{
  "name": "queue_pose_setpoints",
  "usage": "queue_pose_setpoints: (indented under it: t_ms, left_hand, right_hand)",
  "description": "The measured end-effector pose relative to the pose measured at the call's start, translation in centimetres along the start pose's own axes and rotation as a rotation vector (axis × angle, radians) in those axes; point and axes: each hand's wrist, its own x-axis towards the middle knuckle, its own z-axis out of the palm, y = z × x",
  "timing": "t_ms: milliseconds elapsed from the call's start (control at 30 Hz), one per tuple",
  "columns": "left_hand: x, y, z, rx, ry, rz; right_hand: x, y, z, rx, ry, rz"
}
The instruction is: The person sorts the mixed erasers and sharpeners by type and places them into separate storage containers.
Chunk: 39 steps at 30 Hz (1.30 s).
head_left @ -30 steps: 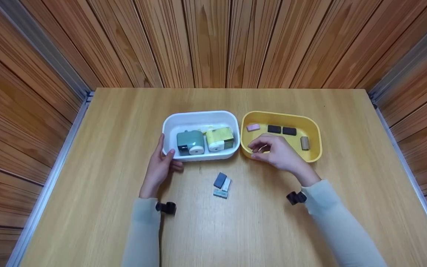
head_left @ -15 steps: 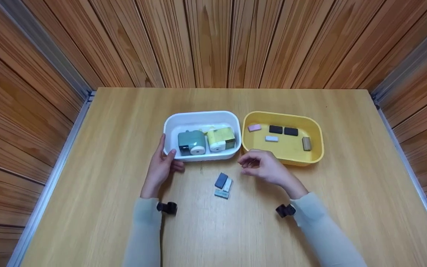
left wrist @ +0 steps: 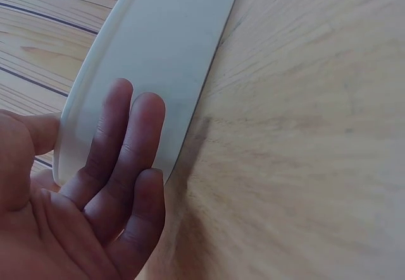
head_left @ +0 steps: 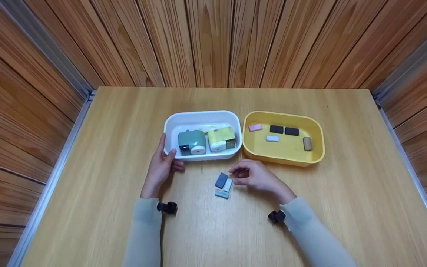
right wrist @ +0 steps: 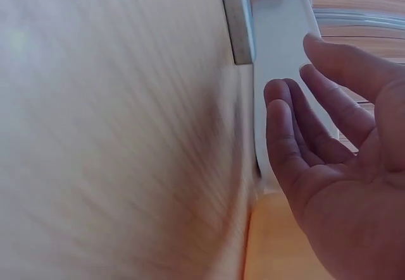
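My left hand [head_left: 158, 168] grips the near left corner of a white plastic bin [head_left: 171, 124], thumb at its rim and fingers along the outer wall, as the left wrist view [left wrist: 149, 134] also has it. Inside the bin lie a green crank pencil sharpener [head_left: 191, 140] and a yellow one [head_left: 219, 135]. Just right of three small erasers hovers my right hand [head_left: 254, 176], fingers loosely bent and nothing between them. Those erasers are dark blue [head_left: 221, 180], pale blue [head_left: 227, 184] and grey-blue [head_left: 221, 194], bunched on the table.
A yellow bin [head_left: 291, 157] stands right beside the white one. In it lie a pink eraser [head_left: 255, 127], a white eraser [head_left: 272, 138], two black erasers [head_left: 291, 131] and a brown one [head_left: 307, 144]. Wooden panels [head_left: 213, 40] wall the table at back and sides.
My right hand has let go of the white eraser in the yellow bin and moved out, toward the erasers on the table. My left hand stays at the white bin.
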Motion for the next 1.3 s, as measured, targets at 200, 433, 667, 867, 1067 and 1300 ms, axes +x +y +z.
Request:
queue_pose_setpoints:
  t_ms: [200,433,667,867,1067,1300]
  left_hand:
    - [0.1,0.0,-0.1,-0.025,-0.003,-0.005]
    - [-0.8,1.2,0.3,-0.041,-0.011,0.01]
    - [0.0,-0.2,0.2,-0.006,0.009,0.055]
    - [0.0,-0.2,0.2,-0.013,0.013,0.043]
    - [-0.1,-0.1,0.2,-0.017,0.003,0.033]
    - [0.0,-0.1,0.3,-0.025,0.022,0.037]
  right_hand:
    - [0.3,0.1,0.8,-0.003,-0.036,0.013]
    - [0.3,0.2,1.1,-0.038,-0.058,0.013]
    - [0.1,0.2,1.3,-0.108,-0.117,0.014]
    - [0.0,0.0,1.6,-0.19,-0.144,0.023]
    - [-0.2,-0.3,1.7,-0.228,-0.154,0.031]
    - [-0.3,-0.4,1.5,-0.242,-0.152,0.013]
